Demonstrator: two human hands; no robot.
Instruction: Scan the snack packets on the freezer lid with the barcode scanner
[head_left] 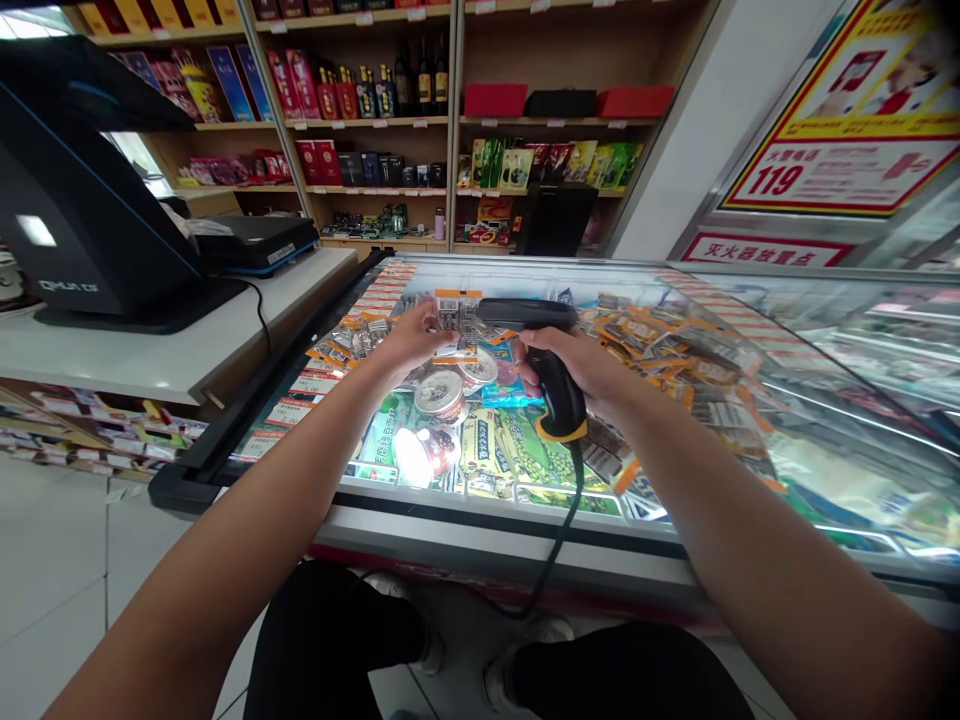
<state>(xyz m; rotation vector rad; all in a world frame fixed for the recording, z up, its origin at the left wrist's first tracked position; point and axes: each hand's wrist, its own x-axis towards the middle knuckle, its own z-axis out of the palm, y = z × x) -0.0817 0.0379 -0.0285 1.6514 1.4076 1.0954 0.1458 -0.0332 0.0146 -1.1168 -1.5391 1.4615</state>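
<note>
My right hand (566, 360) grips a black barcode scanner (559, 385) by its handle, fingers wrapped round it. The scanner's head points left, and its cable hangs from the yellow-trimmed base of the handle. Between thumb and fingers, my left hand (416, 342) holds up a small orange-edged packet (459, 325) with a printed label turned to me. Packet and scanner head are close together, above a glass-topped freezer (510, 515). Below them lie round tubs (440, 395), a green ice-cream bag (517, 445) and a blue bag (506, 380).
More orange-edged packets (675, 370) are heaped in the freezer on the right. At the left a counter (300, 285) bears a black checkout machine (90, 200) and a flat scale (251, 240). Shelves (379, 125) with boxes and bottles stand behind. A fire-safety poster (847, 120) hangs at upper right.
</note>
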